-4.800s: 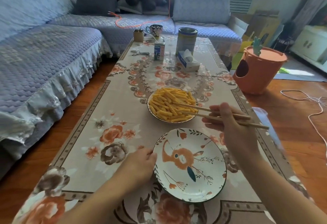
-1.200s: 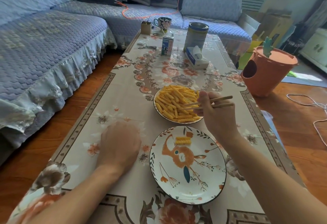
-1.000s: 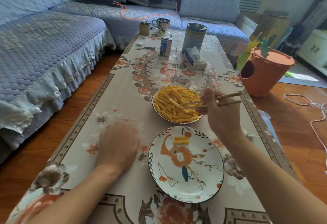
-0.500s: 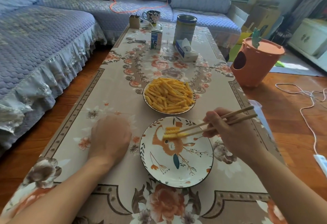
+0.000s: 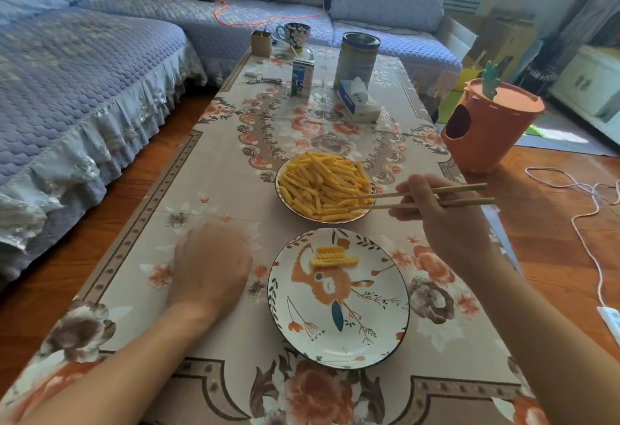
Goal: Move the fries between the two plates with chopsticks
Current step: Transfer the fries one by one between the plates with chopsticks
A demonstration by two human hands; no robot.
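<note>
A far plate (image 5: 281, 195) heaped with yellow crinkle fries (image 5: 322, 185) stands mid-table. Nearer me lies a painted plate (image 5: 339, 340) with a few fries (image 5: 333, 257) stacked near its far edge. My right hand (image 5: 446, 220) holds wooden chopsticks (image 5: 432, 195), their tips reaching into the right side of the fry pile. My left hand (image 5: 211, 263) rests knuckles-up on the tablecloth left of the painted plate, holding nothing; its fingers are hidden under the hand.
At the table's far end stand a tin can (image 5: 357, 59), tissue box (image 5: 357, 102), milk carton (image 5: 302, 77), mug (image 5: 297, 34) and small box (image 5: 261, 43). An orange bin (image 5: 486, 126) sits on the floor to the right, a blue sofa (image 5: 67, 65) to the left.
My right hand left another fry on the painted plate, then carried the chopsticks back up to the far plate. My left hand stayed on the cloth.
</note>
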